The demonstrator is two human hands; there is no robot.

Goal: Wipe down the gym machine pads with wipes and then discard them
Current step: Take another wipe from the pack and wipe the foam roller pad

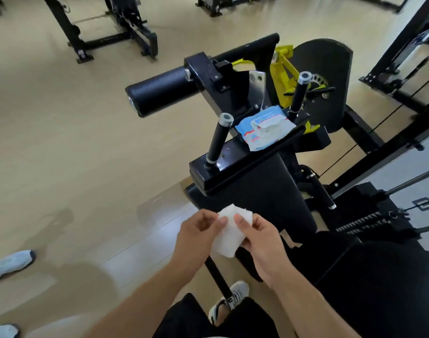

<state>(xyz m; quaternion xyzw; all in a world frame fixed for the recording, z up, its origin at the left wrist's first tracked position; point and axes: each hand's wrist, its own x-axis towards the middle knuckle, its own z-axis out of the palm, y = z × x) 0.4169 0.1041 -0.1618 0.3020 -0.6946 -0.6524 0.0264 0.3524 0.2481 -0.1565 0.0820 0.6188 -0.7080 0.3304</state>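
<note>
White wipe (229, 230) — folded, perhaps — beside black pad (264, 191).

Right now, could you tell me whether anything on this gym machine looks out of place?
The pack of wipes lies tilted on the machine's handle bracket, between the two upright grips, with its flap open and a wipe sticking out. Both hands hold one wipe.

A wipes pack (264, 128) lies on the machine's black ledge (235, 164), centre frame, between two upright handles (218, 139).

Partial black block letters, cut off at the frame edge, on a pale grey machine panel (428, 203), small unreadable print on blue-and-white wipes packet (264, 128)
</note>
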